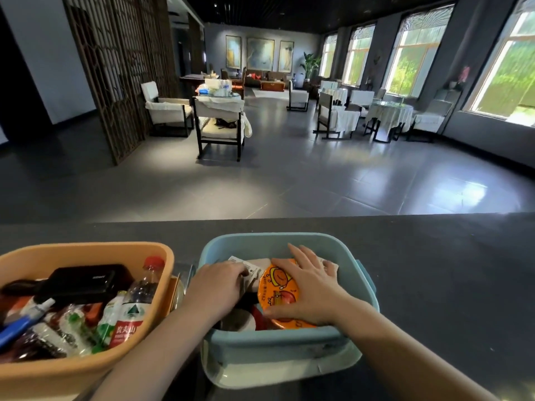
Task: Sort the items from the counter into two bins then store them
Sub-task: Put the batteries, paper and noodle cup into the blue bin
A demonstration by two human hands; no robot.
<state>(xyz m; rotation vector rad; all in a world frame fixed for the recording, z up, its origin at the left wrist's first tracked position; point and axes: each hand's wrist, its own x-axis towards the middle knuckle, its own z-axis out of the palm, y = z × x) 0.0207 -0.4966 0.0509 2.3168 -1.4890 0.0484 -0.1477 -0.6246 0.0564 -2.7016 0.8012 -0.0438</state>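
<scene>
My right hand (311,280) lay flat, fingers spread, on the orange lid (279,287) of a round tub inside the blue bin (278,341). My left hand (215,285) reached in beside it, fingers curled onto a white packet (250,269). Just left stood the orange bin (86,369), holding bottles (136,302), a black case (84,280) and a blue pen (17,327), both bins on the dark counter (434,270).

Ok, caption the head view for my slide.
Both hands arrange an orange bowl inside the blue bin, beside the filled orange bin.
</scene>
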